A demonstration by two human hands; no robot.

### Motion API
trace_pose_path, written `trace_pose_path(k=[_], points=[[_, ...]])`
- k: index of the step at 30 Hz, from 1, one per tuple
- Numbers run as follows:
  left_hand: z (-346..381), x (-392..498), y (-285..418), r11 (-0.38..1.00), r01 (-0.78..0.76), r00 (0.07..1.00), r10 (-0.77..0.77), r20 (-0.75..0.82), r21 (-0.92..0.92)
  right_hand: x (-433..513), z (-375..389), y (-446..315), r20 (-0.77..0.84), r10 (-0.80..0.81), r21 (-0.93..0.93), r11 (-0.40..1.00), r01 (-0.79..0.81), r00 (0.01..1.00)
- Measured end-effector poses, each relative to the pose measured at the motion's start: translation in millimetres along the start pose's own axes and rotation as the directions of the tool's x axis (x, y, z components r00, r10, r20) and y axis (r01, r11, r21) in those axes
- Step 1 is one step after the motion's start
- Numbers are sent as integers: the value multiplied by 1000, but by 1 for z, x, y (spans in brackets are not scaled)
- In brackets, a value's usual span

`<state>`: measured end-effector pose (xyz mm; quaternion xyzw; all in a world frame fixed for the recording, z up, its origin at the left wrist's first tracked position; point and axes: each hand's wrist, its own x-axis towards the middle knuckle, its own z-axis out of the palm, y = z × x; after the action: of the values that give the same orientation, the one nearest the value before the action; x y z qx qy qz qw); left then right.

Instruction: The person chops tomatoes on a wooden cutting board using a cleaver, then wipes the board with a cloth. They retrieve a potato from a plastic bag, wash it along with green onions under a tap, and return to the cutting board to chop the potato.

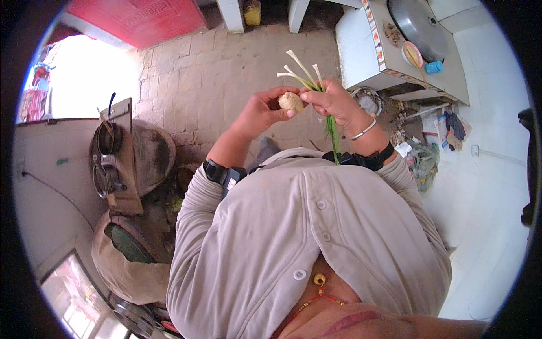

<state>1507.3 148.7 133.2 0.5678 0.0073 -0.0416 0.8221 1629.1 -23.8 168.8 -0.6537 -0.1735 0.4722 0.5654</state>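
My left hand [271,109] holds a pale tan, knobbly lump [291,102], perhaps a piece of ginger root, between thumb and fingers. Close beside it, my right hand [334,103] is closed around several green onions [311,75]. Their white root ends fan out above the fist, and the green leaves [333,135] hang below it towards my shirt. The fingertips of my right hand reach to the edge of the tan lump. A silver bangle [363,129] circles my right wrist.
At the upper right stands a tiled stove counter [364,51] with a large wok lid [417,29], a bowl and a blue container [434,67]. Plastic bags [423,163] lie below it. On the left, a wooden board [127,156] rests over a large vat [154,156]. Brick floor [203,76] lies ahead.
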Motion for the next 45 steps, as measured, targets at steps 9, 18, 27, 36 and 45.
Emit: trace_pose_path(k=[9, 18, 27, 36, 45], points=[[-46, 47, 8, 986, 134, 987, -142, 81, 103, 43, -10, -4, -65, 21, 124, 992, -13, 998], [-53, 59, 2, 968, 212, 977, -213, -7, 134, 72, -24, 8, -24, 78, 156, 985, -73, 997], [-48, 66, -7, 959, 263, 965, -262, -23, 104, 71, -38, 9, 31, 93, 93, 991, -95, 995], [-42, 72, -15, 953, 287, 956, -291, 35, 92, 68, -46, 22, -2, 17, 29, 999, -17, 1000], [-36, 73, -15, 957, 276, 954, -285, 96, 90, 59, -49, 21, -34, 24, -32, 999, -25, 999]])
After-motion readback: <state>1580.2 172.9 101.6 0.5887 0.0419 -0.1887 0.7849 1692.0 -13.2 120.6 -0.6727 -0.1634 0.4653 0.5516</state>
